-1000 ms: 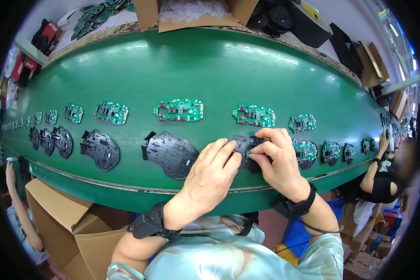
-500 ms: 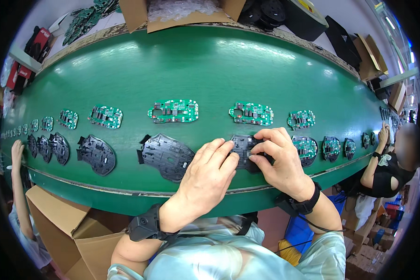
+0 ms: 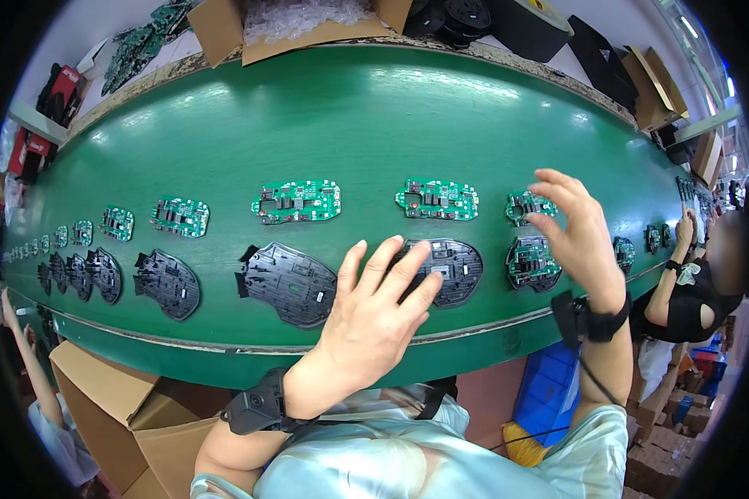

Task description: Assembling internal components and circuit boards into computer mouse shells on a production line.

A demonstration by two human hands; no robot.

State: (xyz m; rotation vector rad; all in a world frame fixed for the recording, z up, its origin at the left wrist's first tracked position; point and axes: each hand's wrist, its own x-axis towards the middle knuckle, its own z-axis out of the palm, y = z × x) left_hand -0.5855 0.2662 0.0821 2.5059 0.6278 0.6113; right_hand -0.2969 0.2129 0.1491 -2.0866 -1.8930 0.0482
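Note:
A black plastic shell (image 3: pixel 458 270) lies on the green work surface in front of me, its ribbed inside facing up. My left hand (image 3: pixel 374 308) rests at its left end with fingers spread, hiding that end; it grips nothing that I can see. To the right, my right hand (image 3: pixel 582 237) is raised with thumb and fingers apart. It is beside a green circuit board (image 3: pixel 524 206) in the far row, which shows partly past the fingers. Below that hand lies a shell with a circuit board (image 3: pixel 531 264) seated in it.
More circuit boards (image 3: pixel 298 202) form a far row, with black shells (image 3: pixel 287 283) in a near row. An open carton (image 3: pixel 308 32) of clear plastic pieces stands beyond the far edge. Another carton (image 3: pixel 104 378) sits low at left. A co-worker (image 3: pixel 699 308) is at right.
My right hand has left the black shell, moving right and away from me, and its fingers have opened. My left hand's fingers have spread, and more of the shell shows.

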